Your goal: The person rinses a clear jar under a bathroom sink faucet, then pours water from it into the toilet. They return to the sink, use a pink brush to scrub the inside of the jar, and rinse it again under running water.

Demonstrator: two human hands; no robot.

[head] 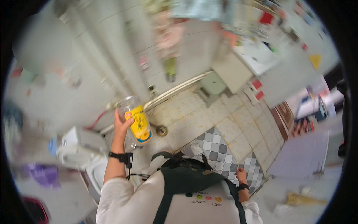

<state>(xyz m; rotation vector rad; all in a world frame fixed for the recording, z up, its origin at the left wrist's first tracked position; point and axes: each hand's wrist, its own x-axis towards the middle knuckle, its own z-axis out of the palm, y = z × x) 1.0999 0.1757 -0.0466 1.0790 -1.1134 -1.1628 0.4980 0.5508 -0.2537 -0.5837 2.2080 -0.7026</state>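
Note:
Raised at the centre left, my left hand (pixel 122 124) is wrapped around a clear plastic jar (pixel 139 123) with a yellow label that bears writing. The jar tilts a little and looks empty; whether it has a lid is too blurred to tell. My right hand (pixel 240 174) hangs low on the right, over the grey-and-white checkered floor covering (pixel 221 151), with its fingers partly curled. It touches nothing that I can see, and its finger gap is unclear. Both wrists wear black bands.
A toilet (pixel 96 170) stands at the left, near a purple bag (pixel 44 175). Ahead, a grey-green stool (pixel 214 84) stands by the wall beside a cabinet under a white washbasin (pixel 254 57). A floor drain (pixel 161 130) lies near the jar. At the right is an open doorway and a pale door (pixel 302 156).

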